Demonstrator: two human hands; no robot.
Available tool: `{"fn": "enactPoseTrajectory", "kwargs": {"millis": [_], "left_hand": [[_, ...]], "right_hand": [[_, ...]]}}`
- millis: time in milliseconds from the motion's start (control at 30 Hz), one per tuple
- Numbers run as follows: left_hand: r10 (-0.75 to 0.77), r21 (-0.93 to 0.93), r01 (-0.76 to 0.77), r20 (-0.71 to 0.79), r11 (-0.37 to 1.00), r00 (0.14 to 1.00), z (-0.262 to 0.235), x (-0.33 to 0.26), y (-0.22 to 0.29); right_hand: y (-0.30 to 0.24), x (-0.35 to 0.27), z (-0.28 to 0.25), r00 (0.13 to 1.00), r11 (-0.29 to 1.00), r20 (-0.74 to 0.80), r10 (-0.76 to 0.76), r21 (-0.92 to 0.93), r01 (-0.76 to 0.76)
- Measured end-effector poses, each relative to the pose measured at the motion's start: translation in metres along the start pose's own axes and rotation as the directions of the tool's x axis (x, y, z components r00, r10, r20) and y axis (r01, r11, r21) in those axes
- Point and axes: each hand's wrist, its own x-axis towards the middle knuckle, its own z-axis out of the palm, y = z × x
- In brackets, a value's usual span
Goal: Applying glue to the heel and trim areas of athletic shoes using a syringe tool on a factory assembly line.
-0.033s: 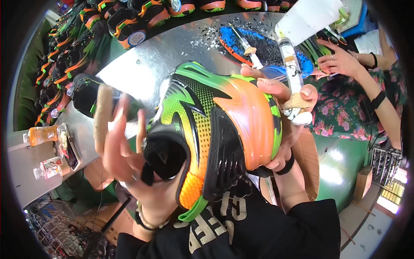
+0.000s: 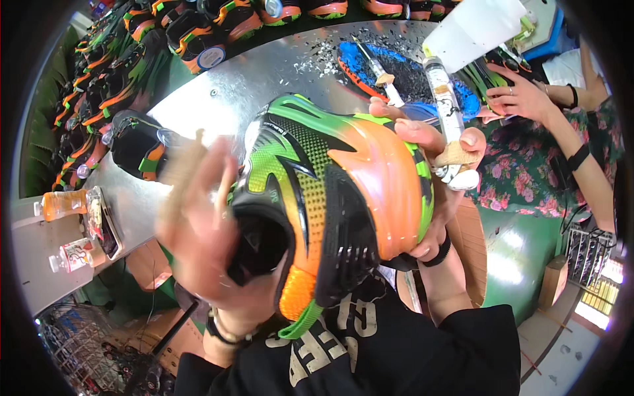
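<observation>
Two hands on one sneaker upper [image 2: 330,198]: right hand [image 2: 429,165] grips the toe plus a glue tube [image 2: 446,109]; left hand [image 2: 211,224], blurred, fingers spread, at the collar. Upper should be kept steady.

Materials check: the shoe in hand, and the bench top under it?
Shoe upper: looks like perforated mesh under glossy moulded synthetic overlays, orange and green; the sheen suggests plastic film. Bench top: probably bare sheet metal, dull grey, brushed glare, a screw head visible.

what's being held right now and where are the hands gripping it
An orange-and-green shoe: the right hand grips its toe end, and the blurred left hand is at its heel opening.
</observation>
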Motion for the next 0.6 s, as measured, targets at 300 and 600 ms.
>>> {"fn": "enactPoseTrajectory", "kwargs": {"millis": [300, 600], "left_hand": [[0.431, 0.34, -0.469, 0.185, 0.815, 0.883, 0.025, 0.014, -0.018], [0.567, 0.424, -0.522, 0.023, 0.74, 0.823, 0.061, 0.013, -0.037]], "right_hand": [[-0.026, 0.013, -0.022, 0.859, 0.915, -0.354, 0.37, -0.02, -0.403], [-0.052, -0.005, -0.102, 0.56, 0.662, -0.775, 0.293, -0.258, -0.704]]}}
